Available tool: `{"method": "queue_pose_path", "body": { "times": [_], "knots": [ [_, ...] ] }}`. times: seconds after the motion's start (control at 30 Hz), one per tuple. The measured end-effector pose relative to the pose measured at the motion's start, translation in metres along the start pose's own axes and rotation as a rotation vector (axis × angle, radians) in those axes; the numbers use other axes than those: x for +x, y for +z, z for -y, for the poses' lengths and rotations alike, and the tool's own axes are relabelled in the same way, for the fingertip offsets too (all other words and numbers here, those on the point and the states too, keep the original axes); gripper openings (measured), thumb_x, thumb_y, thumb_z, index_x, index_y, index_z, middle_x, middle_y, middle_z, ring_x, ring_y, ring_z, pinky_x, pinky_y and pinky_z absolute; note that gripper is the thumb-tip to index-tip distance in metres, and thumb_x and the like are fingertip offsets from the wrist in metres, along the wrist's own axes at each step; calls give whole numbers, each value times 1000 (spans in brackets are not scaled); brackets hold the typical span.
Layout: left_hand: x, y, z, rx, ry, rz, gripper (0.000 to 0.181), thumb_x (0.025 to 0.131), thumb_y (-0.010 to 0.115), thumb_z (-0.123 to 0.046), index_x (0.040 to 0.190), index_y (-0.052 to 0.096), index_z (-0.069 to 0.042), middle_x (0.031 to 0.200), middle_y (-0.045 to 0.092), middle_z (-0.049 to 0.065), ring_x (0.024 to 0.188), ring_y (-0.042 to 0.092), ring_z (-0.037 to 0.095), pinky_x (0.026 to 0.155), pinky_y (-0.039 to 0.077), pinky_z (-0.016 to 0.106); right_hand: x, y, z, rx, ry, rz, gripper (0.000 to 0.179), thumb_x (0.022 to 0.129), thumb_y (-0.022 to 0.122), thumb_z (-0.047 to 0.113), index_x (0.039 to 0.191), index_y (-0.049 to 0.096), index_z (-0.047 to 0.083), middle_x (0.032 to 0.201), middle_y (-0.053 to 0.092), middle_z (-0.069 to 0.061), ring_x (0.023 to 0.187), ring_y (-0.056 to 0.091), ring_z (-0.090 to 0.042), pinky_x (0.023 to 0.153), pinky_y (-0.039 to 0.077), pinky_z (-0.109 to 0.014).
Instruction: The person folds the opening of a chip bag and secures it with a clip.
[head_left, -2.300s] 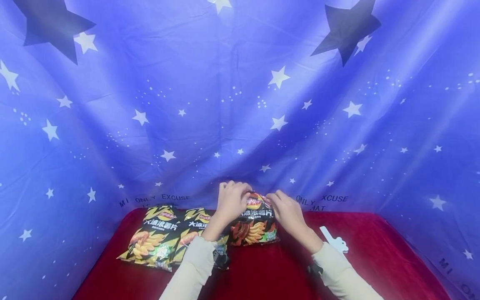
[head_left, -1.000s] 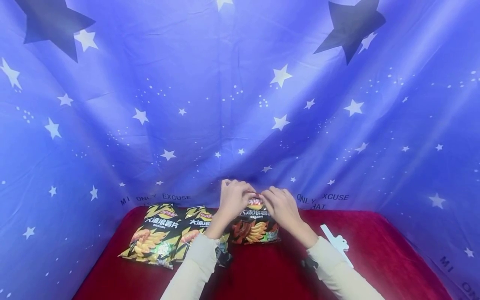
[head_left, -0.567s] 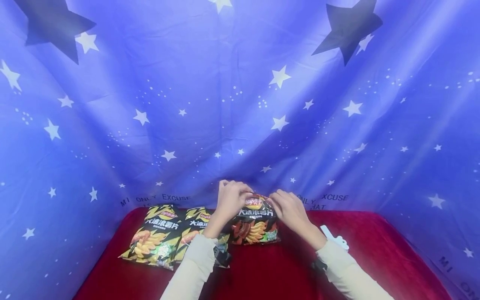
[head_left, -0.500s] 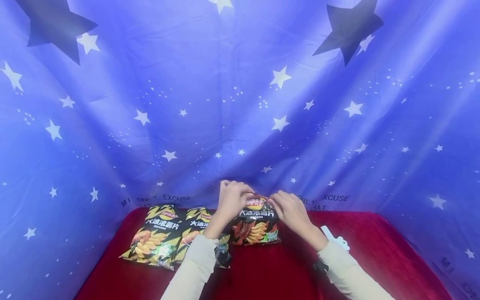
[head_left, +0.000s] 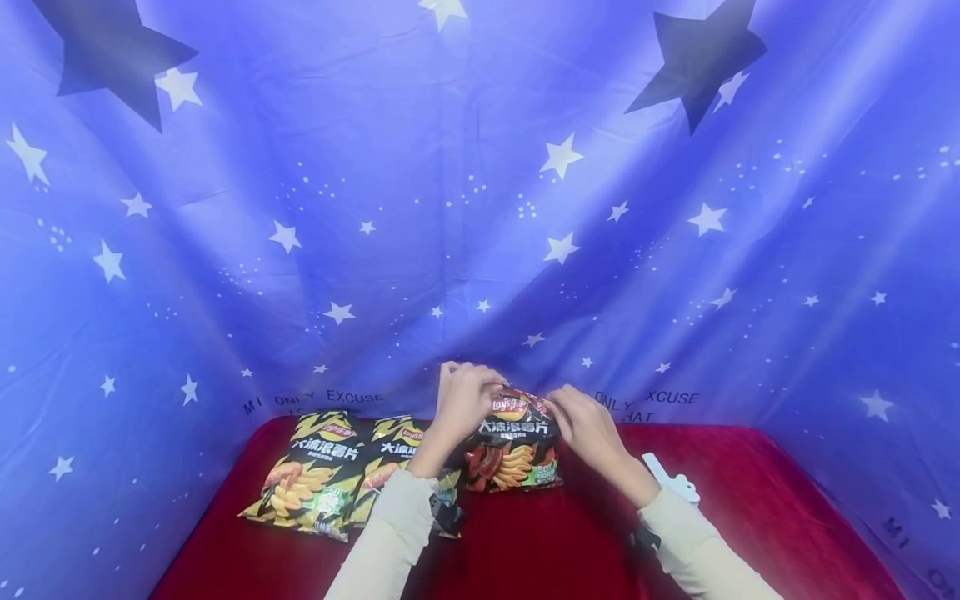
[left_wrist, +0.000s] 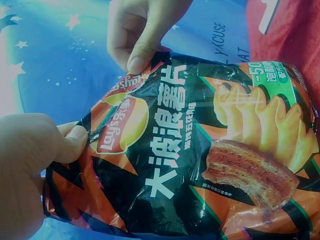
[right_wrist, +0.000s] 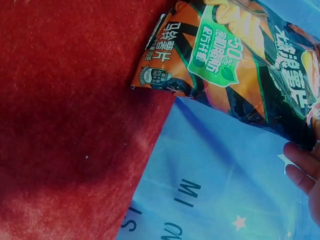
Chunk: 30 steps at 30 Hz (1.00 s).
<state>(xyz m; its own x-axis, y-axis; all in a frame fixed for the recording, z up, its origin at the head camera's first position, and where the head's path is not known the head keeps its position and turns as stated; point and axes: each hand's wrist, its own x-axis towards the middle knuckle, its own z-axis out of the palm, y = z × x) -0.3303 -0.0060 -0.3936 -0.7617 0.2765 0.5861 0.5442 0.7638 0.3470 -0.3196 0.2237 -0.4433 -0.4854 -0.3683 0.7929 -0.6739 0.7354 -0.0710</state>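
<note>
An upright black and orange potato chip bag [head_left: 513,462] stands at the back of the red table, its lower edge on the cloth. My left hand [head_left: 467,402] pinches its top edge on the left, thumb in front. At the top right corner, my right hand [head_left: 590,427] pinches the bag between thumb and fingers. The left wrist view shows the bag's front [left_wrist: 170,135] with the top strip folded over near the right hand [left_wrist: 140,35], a second logo showing on the fold. In the right wrist view the bag [right_wrist: 225,65] reaches the right fingertips [right_wrist: 302,162].
Two black and yellow chip bags [head_left: 303,479] lie side by side on the left, the nearer one [head_left: 386,450] partly behind the left forearm. A white clip [head_left: 672,481] lies right of the right forearm. A blue star-printed curtain [head_left: 450,208] hangs behind the red table [head_left: 750,500].
The right hand came in to the left hand along the bag's top about a second ago, then moved back out right to the corner. The left hand has stayed almost in place.
</note>
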Motion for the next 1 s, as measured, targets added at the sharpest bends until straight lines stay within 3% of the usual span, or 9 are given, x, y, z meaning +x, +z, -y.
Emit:
{"method": "queue_pose_path", "body": {
  "times": [0.2, 0.4, 0.63, 1.0],
  "knots": [
    [1, -1, 3, -37, -9, 1, 8, 88, 78, -18, 94, 82, -21, 92, 80, -6, 78, 64, 15, 99, 38, 45, -3, 1, -2, 37, 2, -14, 11, 86, 75, 1, 90, 67, 7, 78, 61, -1, 63, 55, -11, 56, 52, -26],
    [2, -3, 5, -82, -17, -42, 6, 85, 81, -20, 91, 82, -19, 84, 80, -5, 75, 71, 14, 100, 41, 42, -4, 3, -5, 53, 16, -9, 12, 86, 74, 0, 90, 65, 6, 79, 61, -1, 65, 56, -12, 58, 53, -26],
    [2, -2, 6, -164, -86, -32, 7, 85, 81, -17, 92, 82, -15, 84, 80, -2, 79, 74, 17, 106, 41, 42, -6, 9, -8, 69, 10, -36, 14, 83, 76, 1, 87, 64, 6, 77, 63, -3, 66, 60, -15, 62, 56, -29],
    [2, -3, 9, -146, -69, -23, 7, 88, 77, -13, 92, 82, -14, 88, 80, 0, 81, 74, 19, 105, 40, 43, -6, 12, -9, 64, 28, -51, 16, 81, 80, 6, 87, 65, 7, 79, 66, -4, 68, 64, -18, 65, 58, -32]
  ]
}}
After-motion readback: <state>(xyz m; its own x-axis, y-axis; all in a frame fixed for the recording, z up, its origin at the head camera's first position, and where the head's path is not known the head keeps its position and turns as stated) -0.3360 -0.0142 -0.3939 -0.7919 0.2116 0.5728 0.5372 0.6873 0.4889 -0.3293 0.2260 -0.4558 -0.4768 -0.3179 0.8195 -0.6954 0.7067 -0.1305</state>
